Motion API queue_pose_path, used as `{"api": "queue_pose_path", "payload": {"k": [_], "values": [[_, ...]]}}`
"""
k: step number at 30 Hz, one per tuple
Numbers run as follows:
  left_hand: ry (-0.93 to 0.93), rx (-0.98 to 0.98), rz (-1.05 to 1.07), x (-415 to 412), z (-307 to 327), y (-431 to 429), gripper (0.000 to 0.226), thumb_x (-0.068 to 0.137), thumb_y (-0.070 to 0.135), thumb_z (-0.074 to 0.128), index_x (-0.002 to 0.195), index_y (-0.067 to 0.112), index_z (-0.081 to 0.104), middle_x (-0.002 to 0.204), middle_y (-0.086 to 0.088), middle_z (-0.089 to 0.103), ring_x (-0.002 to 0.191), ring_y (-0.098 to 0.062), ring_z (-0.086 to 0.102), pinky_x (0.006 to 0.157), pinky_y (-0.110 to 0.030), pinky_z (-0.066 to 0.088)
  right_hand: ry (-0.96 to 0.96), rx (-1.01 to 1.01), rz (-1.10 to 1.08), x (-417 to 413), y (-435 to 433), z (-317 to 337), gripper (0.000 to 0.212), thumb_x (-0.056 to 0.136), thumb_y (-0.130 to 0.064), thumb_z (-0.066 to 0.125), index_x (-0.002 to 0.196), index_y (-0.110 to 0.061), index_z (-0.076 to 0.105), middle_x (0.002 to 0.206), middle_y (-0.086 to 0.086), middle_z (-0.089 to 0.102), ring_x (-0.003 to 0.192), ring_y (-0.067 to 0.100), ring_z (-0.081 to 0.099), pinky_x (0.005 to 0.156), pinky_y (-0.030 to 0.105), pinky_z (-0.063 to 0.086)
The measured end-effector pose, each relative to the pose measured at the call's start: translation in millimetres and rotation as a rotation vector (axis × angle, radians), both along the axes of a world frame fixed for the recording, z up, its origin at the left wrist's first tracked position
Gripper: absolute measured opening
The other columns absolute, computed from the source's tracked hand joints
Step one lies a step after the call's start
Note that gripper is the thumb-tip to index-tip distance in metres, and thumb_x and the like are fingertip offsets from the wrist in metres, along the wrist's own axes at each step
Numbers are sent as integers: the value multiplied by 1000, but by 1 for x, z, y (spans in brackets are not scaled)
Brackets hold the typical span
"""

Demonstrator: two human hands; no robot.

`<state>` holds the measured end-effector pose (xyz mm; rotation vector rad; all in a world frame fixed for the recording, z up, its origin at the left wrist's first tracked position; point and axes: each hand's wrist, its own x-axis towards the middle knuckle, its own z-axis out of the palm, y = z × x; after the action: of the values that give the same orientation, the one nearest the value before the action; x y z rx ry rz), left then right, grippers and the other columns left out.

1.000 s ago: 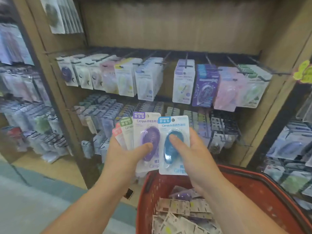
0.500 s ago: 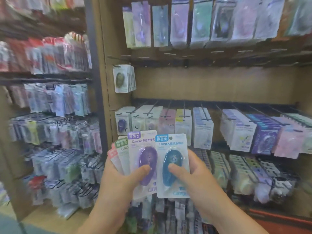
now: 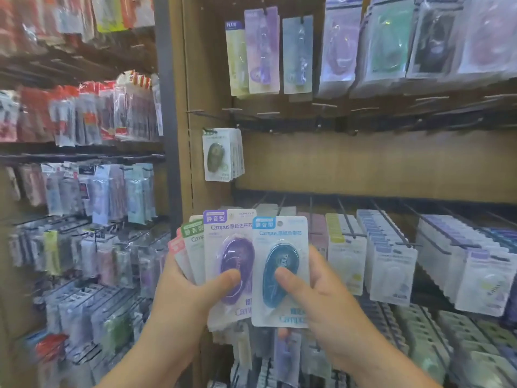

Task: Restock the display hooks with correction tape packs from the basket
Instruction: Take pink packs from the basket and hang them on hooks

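Note:
My left hand [image 3: 190,292] grips a fan of correction tape packs, with the purple pack [image 3: 229,247] in front and green [image 3: 191,236] and pink [image 3: 174,247] ones behind it. Its thumb presses on the purple blister. My right hand [image 3: 316,301] pinches a blue correction tape pack [image 3: 279,264], thumb on the blister, held beside the purple one. Both are raised in front of the wooden display. Above them a small stack of green packs [image 3: 221,154] hangs on a hook at the left of a row of bare hooks [image 3: 321,106]. The basket is out of view.
Full hooks of white and purple packs [image 3: 391,256] fill the row behind and right of my hands. Taller packs [image 3: 279,51] hang along the top row. A neighbouring rack [image 3: 84,191] of packaged stationery stands to the left, past a dark upright post [image 3: 167,107].
The view has tilted upward: the red basket dropped out of sight and the upper rows with the bare hooks came into view. Both hands rose with the packs, grips unchanged.

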<state>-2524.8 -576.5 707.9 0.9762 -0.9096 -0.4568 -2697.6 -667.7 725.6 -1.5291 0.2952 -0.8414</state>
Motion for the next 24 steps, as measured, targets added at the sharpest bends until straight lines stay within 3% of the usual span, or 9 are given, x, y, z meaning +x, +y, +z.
{"api": "queue_pose_path", "payload": {"k": [5, 8, 10, 13, 16, 21, 24], "values": [[-48, -38, 80, 37, 31, -30, 86, 45, 16, 93, 126, 23, 65, 110, -8, 81, 97, -32, 79, 75, -49, 63, -51, -30, 79, 44, -45, 23, 37, 96, -22, 62, 131, -31, 55, 117, -3, 76, 97, 24, 76, 54, 26, 56], [-91, -57, 133, 56, 46, -45, 87, 48, -2, 96, 124, 25, 64, 105, -3, 82, 92, -27, 80, 65, -37, 65, -35, -140, 113, 63, -68, 40, 41, 90, -32, 62, 130, -35, 54, 117, -11, 75, 98, 21, 76, 58, 35, 59], [-92, -76, 159, 68, 53, -52, 85, 49, -3, 93, 123, 26, 64, 103, -1, 82, 90, -26, 80, 61, -34, 64, -52, -187, 106, 71, -80, 52, 36, 93, -27, 62, 128, -37, 56, 114, -16, 75, 100, 12, 75, 65, 30, 61], [-65, -110, 171, 85, 61, -61, 73, 53, 11, 88, 121, 26, 67, 104, -3, 82, 88, -29, 80, 60, -36, 63, -30, -249, 57, 81, -98, 70, 32, 103, -15, 56, 125, -38, 57, 112, -18, 75, 96, 11, 75, 64, 28, 59], [-66, -128, 167, 101, 63, -66, 78, 51, 22, 89, 125, 23, 67, 106, -9, 81, 88, -33, 80, 59, -39, 62, 5, -323, -9, 92, -111, 84, 32, 104, -14, 55, 125, -38, 57, 115, -15, 74, 95, 14, 76, 63, 30, 59], [-81, -150, 142, 120, 66, -75, 60, 61, 12, 82, 118, 25, 69, 103, -7, 81, 86, -32, 80, 58, -38, 62, 22, -383, -108, 121, -121, 102, 25, 104, -20, 58, 125, -33, 56, 117, -11, 73, 95, 13, 76, 65, 32, 61], [-102, -160, 121, 131, 71, -76, 74, 56, 3, 90, 123, 23, 67, 105, -7, 81, 88, -32, 80, 58, -38, 62, -7, -365, -149, 143, -125, 111, 24, 104, -23, 59, 126, -30, 55, 120, -7, 72, 96, 14, 76, 65, 31, 60]]}}
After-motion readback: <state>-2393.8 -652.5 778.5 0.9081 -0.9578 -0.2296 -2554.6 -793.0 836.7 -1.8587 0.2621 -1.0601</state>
